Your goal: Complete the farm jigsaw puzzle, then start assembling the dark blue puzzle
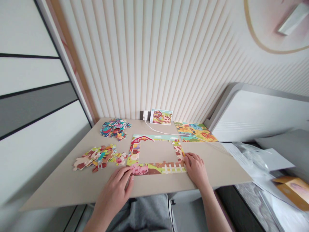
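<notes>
We list, at the middle of the frame, a tan table (72, 190) bearing a half-built puzzle (159, 168): only its border is joined, a hollow rectangle with a red barn at its upper left corner and a white fence along the lower edge. The left hand (118, 188) lies flat and open in the lower middle of the frame, its fingertips touching the pink lower left corner of the puzzle and grasping nothing. The right hand (196, 170) rests on the lower right corner, fingers loosely bent and pressed down on the border, with no piece held that we can see. Left of the puzzle sits a spread of loose pieces (96, 158); above that, nearer the wall, a second heap (115, 128). A picture card (161, 116) leans against the ribbed wall at the table's far edge, a white cable (159, 130) running below it. A finished puzzle (195, 132) lies just right of the card. An orange box (293, 190) sits at the lower right.
</notes>
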A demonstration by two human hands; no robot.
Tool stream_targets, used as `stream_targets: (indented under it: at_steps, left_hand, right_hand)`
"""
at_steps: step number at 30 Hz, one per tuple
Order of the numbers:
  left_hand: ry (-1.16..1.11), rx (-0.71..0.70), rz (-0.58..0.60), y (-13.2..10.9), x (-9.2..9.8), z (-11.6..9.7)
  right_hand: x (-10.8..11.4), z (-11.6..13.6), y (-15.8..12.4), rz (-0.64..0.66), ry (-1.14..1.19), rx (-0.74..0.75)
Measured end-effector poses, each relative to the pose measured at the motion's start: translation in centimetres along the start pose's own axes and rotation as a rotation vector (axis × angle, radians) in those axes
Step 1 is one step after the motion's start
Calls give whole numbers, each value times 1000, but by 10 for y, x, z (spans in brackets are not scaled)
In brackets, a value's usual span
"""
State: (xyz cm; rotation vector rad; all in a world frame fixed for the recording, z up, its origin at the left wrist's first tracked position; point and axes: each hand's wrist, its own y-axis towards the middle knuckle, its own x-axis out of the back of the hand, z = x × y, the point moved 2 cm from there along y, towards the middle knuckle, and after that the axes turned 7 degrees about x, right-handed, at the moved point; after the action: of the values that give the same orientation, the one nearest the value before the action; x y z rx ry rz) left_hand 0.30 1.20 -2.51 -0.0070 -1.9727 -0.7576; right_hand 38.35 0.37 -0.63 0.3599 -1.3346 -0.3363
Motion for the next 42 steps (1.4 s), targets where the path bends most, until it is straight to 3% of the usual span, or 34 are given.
stream_targets:
  at_steps: [15,24,31,42]
  left_hand:
    - [42,-41,8,-1,6,-4]
    - [26,-59,74,-1,8,-5]
    - [-10,-25,97,3,12,-9]
    - [-15,-37,145,1,15,-10]
  right_hand:
    - [-10,-15,0,-17,-21,-10]
    - [-10,-18,0,-33,21,14]
    - [-10,-18,2,-3,150,114]
    - [-15,-22,1,-4,114,91]
